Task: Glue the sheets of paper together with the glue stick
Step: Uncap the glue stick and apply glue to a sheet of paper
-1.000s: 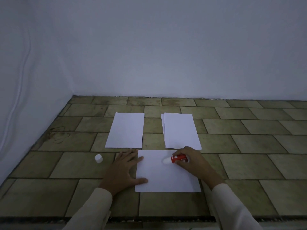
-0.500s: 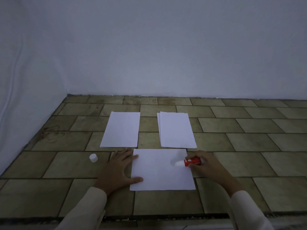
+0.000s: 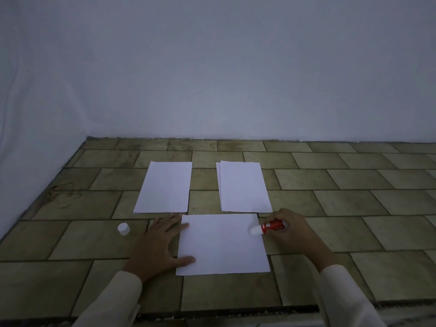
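A white sheet of paper [image 3: 221, 246] lies crosswise on the tiled floor in front of me. My left hand [image 3: 158, 246] rests flat, fingers spread, on the sheet's left edge and holds it down. My right hand [image 3: 290, 232] grips a red glue stick [image 3: 271, 226], whose white tip touches the sheet near its right edge. The stick's white cap [image 3: 123, 228] stands on the floor to the left of my left hand. Further back lie a single sheet [image 3: 165, 187] on the left and a small stack of sheets [image 3: 243, 187] on the right.
The floor [image 3: 354, 185] is of olive-brown tiles, with white walls at the back and along the left. A dark edge runs across the floor close to me, under my sleeves.
My right hand has drawn the glue stick from the middle top of the sheet to its right edge. My left hand has stayed on the left edge.
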